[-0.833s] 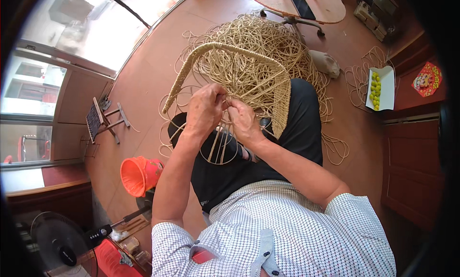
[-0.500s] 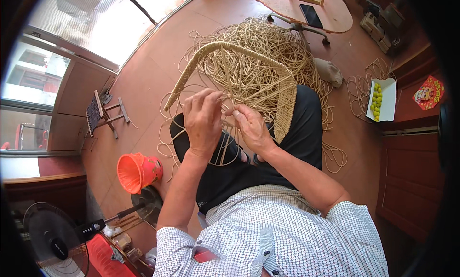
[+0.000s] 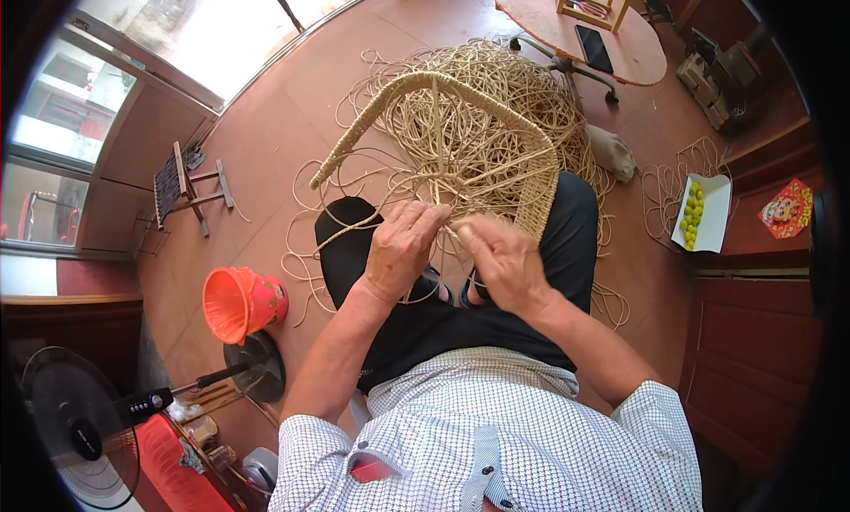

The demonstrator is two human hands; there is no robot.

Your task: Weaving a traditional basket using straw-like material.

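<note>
Together, left hand (image 3: 400, 251) and right hand (image 3: 506, 266) pinched thin tan cords (image 3: 452, 186) — beyond them arched a tan cord-wrapped frame (image 3: 538, 186).

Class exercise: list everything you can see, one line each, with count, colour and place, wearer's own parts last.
Woven frame: one, tan, above the knees
Cord strands: many, tan, running across the frame to the fingers
Cord pile: one, tan, on the floor beyond
Round table: one, pinkish, top
Phone: one, black, on it
Tray: one, white, right
Round fruits: over ten, yellow-green, in it
Decoration: one, red, far right
Bucket: one, orange-red, left
Stool: one, dark seat, left
Fan: one, black, lower left
Smaller clutter: too unclear to count
Shirt: one, white patterned, bottom
Trousers: one pair, black, centre
Left hand, right hand: two, bare, pinching strands, centre
</note>
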